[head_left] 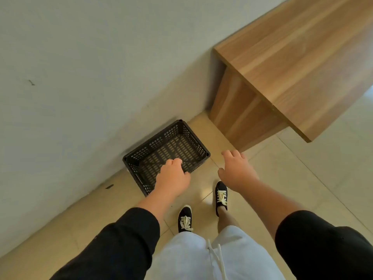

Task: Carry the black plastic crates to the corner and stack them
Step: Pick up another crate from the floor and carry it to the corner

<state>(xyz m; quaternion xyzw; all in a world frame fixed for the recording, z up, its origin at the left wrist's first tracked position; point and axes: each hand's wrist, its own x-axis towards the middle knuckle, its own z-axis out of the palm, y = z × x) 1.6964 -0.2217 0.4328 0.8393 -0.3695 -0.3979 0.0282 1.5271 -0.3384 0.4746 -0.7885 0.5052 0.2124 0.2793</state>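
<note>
One black plastic crate (169, 146) with perforated walls sits empty on the tiled floor, its long side against the wall, close to the corner formed by the wall and a wooden desk. My left hand (171, 176) hovers above the crate's near rim with its fingers loosely curled, holding nothing. My right hand (236, 170) hangs to the right of the crate, over bare floor, fingers spread and empty. Part of the crate's near rim is hidden behind my left hand.
A wooden desk (292, 63) stands at the right, its side panel (238, 110) reaching the floor just beyond the crate. The pale wall (80, 77) runs along the left. My two feet in black shoes (201, 209) stand on beige tiles (302, 178) near the crate.
</note>
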